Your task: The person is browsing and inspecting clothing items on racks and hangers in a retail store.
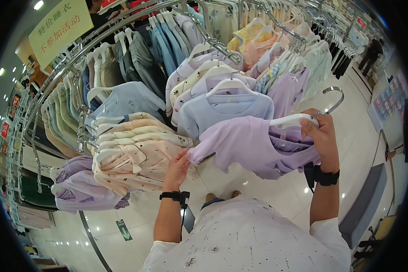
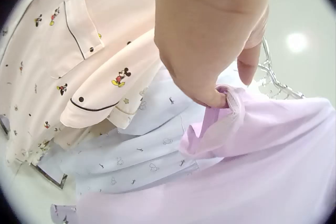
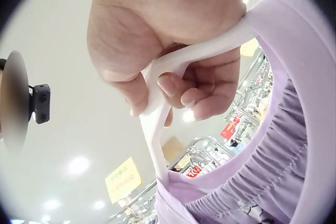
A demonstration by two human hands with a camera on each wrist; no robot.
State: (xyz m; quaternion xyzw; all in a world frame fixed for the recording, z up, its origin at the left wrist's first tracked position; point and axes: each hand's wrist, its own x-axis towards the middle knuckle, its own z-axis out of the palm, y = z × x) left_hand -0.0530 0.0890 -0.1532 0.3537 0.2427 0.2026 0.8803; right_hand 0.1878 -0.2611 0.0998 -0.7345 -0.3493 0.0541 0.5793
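Note:
A lilac top (image 1: 245, 140) hangs sideways on a white hanger (image 1: 291, 120) whose metal hook points up and right. My right hand (image 1: 321, 136) grips the hanger near its middle; in the right wrist view the fingers of my right hand (image 3: 168, 50) curl round the white plastic, and gathered purple fabric (image 3: 273, 155) shows inside the neckline. With my left hand (image 1: 177, 170) I pinch the end of the top's sleeve. The left wrist view shows the cuff (image 2: 231, 108) between thumb and fingers of my left hand (image 2: 210, 35).
Peach printed pyjamas (image 1: 140, 158) hang beside my left hand. A light blue top (image 1: 226, 111) hangs in front, among racks of clothes. A yellow sign (image 1: 59, 31) stands upper left, a grey bench (image 1: 363, 204) at the right. Tiled floor (image 1: 231, 183) shows below.

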